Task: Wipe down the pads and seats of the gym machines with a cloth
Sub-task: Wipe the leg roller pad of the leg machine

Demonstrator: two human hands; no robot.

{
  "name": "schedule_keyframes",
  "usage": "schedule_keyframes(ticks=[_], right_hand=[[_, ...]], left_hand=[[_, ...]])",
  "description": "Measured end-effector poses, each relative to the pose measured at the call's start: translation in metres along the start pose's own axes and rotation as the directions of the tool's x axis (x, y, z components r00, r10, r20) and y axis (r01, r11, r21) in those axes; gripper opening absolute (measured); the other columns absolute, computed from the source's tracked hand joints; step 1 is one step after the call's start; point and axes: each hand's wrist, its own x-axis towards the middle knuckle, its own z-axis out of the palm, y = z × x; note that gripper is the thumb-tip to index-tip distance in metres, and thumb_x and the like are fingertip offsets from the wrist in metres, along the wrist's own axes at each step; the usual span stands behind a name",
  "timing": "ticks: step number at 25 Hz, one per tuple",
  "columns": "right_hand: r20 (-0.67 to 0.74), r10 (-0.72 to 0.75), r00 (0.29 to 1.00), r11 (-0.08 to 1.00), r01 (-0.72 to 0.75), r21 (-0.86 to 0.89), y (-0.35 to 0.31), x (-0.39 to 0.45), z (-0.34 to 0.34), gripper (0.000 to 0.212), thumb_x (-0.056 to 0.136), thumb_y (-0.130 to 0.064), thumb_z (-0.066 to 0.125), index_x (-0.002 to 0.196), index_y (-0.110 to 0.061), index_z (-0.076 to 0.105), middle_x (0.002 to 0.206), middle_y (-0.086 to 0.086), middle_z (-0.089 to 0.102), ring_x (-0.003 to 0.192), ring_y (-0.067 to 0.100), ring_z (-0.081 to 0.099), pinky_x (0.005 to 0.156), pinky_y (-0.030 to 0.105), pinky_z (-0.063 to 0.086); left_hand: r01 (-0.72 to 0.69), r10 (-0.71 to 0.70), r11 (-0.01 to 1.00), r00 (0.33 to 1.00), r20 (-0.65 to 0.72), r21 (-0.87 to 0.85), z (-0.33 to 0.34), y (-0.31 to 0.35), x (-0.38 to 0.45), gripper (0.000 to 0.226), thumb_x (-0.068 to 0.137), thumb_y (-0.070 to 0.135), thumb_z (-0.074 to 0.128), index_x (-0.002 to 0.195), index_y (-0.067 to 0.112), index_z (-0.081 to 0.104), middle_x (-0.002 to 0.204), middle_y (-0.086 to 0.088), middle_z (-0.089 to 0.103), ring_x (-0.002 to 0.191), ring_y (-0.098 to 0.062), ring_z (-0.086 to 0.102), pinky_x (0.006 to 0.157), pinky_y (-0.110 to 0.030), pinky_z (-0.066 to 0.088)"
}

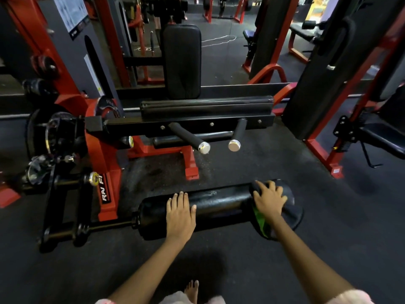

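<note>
Both hands (180, 213) (270, 199) press cloth (262, 222) onto roller pad (219, 202).

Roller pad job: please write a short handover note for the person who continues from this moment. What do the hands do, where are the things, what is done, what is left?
Left hand: flat and open on the roller pad, near its left half, steadying it.
Right hand: spread over the cloth, pressing it on the pad's right end; a green part of the cloth hangs below the wrist.
Done: cannot tell how much of this pad is already wiped.
Left, by the look of it: the rest of the roller, then the upright back pad and the long flat pad behind it.
</note>
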Motion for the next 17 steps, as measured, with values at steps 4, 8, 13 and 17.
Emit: schedule_keyframes(ticks=[4, 8, 13, 17], right_hand=[[0.07, -0.253, 0.965, 0.963, 0.258, -0.075, -0.067, -0.025, 0.012, 0.045, 0.092, -0.036, 0.043, 0.137, -0.032, 0.043, 0.139, 0.004, 0.037, 0.124, 0.03, 0.031, 0.102, 0.049, 0.026], [0.117, -0.598, 0.793, 0.794, 0.606, -0.051, -0.053, -0.052, 0.019, 0.057, 0.089, -0.038, 0.042, 0.144, -0.037, 0.032, 0.147, -0.002, 0.031, 0.126, 0.028, 0.031, 0.099, 0.043, 0.027], [0.074, -0.16, 0.984, 0.986, 0.163, -0.038, -0.009, -0.001, 0.003, 0.045, 0.093, -0.034, 0.045, 0.139, -0.033, 0.042, 0.139, 0.003, 0.037, 0.122, 0.031, 0.032, 0.1, 0.049, 0.027], [0.125, -0.341, 0.932, 0.931, 0.353, -0.096, -0.069, -0.032, 0.014, 0.05, 0.092, -0.036, 0.045, 0.142, -0.033, 0.037, 0.143, 0.004, 0.033, 0.125, 0.032, 0.029, 0.102, 0.051, 0.026]], left_hand=[[0.032, -0.033, 0.999, 0.997, 0.075, 0.01, -0.014, 0.012, 0.042, 0.039, 0.1, 0.036, 0.03, 0.118, 0.01, 0.053, 0.12, -0.008, 0.055, 0.113, -0.027, 0.048, 0.101, -0.038, 0.031], [-0.02, 0.034, 0.998, 0.962, 0.27, -0.053, -0.003, 0.033, 0.067, 0.046, 0.101, 0.036, 0.022, 0.129, 0.01, 0.048, 0.135, -0.011, 0.049, 0.124, -0.028, 0.045, 0.106, -0.04, 0.027], [-0.047, 0.052, 0.999, 0.968, 0.246, -0.025, 0.003, 0.032, 0.058, 0.044, 0.102, 0.035, 0.021, 0.125, 0.011, 0.05, 0.131, -0.009, 0.053, 0.122, -0.027, 0.045, 0.104, -0.04, 0.027], [0.002, 0.014, 0.994, 0.989, 0.145, -0.113, 0.0, 0.032, 0.047, 0.046, 0.102, 0.028, 0.017, 0.128, 0.012, 0.051, 0.133, -0.005, 0.054, 0.124, -0.022, 0.045, 0.105, -0.035, 0.025]])
